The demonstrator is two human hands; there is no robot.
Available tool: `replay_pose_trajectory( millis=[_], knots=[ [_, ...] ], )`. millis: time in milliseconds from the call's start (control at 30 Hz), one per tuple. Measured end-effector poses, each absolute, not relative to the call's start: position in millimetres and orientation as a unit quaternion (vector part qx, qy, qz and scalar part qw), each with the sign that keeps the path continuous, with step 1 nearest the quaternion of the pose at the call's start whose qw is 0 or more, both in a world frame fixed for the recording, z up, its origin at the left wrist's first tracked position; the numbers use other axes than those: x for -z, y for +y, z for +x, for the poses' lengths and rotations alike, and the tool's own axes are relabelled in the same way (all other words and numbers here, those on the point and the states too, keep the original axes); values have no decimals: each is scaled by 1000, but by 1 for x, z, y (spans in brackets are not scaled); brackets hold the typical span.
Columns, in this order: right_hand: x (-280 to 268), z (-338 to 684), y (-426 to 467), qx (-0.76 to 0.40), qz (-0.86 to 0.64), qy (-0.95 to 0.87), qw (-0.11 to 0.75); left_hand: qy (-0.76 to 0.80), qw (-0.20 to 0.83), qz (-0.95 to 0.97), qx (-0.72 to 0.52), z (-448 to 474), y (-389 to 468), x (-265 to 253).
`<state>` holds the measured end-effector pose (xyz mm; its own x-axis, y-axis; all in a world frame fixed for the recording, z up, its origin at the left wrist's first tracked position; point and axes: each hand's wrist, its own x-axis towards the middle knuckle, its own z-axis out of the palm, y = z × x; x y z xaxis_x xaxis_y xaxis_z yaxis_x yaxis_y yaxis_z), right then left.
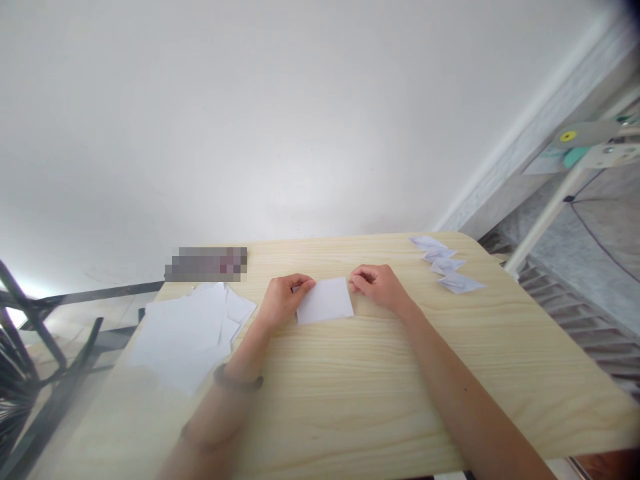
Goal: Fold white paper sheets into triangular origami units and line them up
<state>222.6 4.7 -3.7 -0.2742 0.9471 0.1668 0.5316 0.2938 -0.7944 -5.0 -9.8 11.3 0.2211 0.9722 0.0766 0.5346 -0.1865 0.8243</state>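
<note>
A small white rectangular sheet of paper (325,303) lies on the wooden table in front of me, its sides slightly askew. My left hand (285,300) pinches its upper left corner between thumb and fingers. Close beside the upper right corner is my right hand (373,283), fingers curled in and thumb against them; I see nothing in it. Whether its fingertips touch the paper's edge is hard to tell. Several folded white paper pieces (457,283) with pointed ends overlap in a row at the right back of the table.
Loose white sheets (175,327) are spread in a pile on the left of the table (340,400). A blurred-out dark object (206,265) lies at the left back edge. Behind the table rises a white wall (300,133). A pale metal frame (550,207) stands to the right.
</note>
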Motion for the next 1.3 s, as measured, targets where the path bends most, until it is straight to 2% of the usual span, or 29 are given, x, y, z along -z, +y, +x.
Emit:
replay_pose_trajectory(
  millis=[133,400,667,900,1033,1167,1300],
  knots=[
    [4,210,0,-311,-514,-706,376,531,353,696,-329,-6,-10,-11],
    [0,191,-6,-297,-459,-765,341,522,390,685,-325,-4,-12,-6],
    [-1,230,7,-243,-515,-745,349,548,439,628,-335,-12,-9,-5],
    [0,197,-5,-294,-458,-764,347,530,364,694,-324,-6,-13,-12],
    [1,179,-12,-281,-445,-770,361,505,367,720,-302,-6,-16,-15],
    [3,189,-8,-279,-448,-780,337,517,349,724,-294,-7,-15,-15],
    [4,212,2,-280,-487,-747,356,534,335,719,-291,-11,-12,-14]
  ],
)
